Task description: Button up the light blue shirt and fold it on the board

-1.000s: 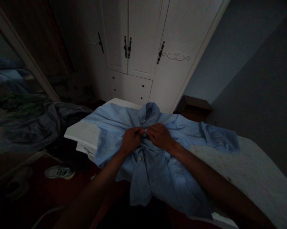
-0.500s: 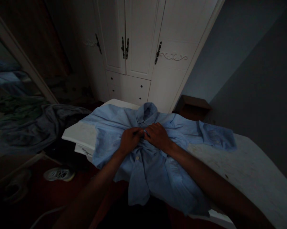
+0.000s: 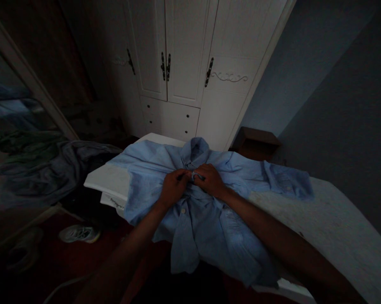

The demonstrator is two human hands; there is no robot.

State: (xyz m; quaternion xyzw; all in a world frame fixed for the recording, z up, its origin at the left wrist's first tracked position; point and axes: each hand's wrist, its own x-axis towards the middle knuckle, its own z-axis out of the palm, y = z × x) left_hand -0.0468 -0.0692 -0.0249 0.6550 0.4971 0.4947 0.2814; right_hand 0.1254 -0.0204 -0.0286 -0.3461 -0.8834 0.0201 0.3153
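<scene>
A light blue button-up shirt (image 3: pixel 206 230) lies spread on a white table (image 3: pixel 292 219), its collar at the far side and its lower hem hanging over the near edge. At the front opening, just below the collar, my left hand (image 3: pixel 175 185) pinches the shirt's fabric. My right hand (image 3: pixel 209 179) meets it there, its fingers closed on the same strip of cloth. Fabric bunches up around both hands. One pale button (image 3: pixel 183 210) shows below them; any button between my fingertips is hidden.
Behind the table stands a white wardrobe (image 3: pixel 184 50) with dark handles. A small brown cabinet (image 3: pixel 260 137) is at the back right. Dark clothes (image 3: pixel 60 164) are heaped to the left, and a sneaker (image 3: pixel 79 233) rests on the red floor.
My right fingers have shifted slightly, and a bit more folded cloth shows between them. Both hands stay at the same place on the shirt; the view has tilted a little.
</scene>
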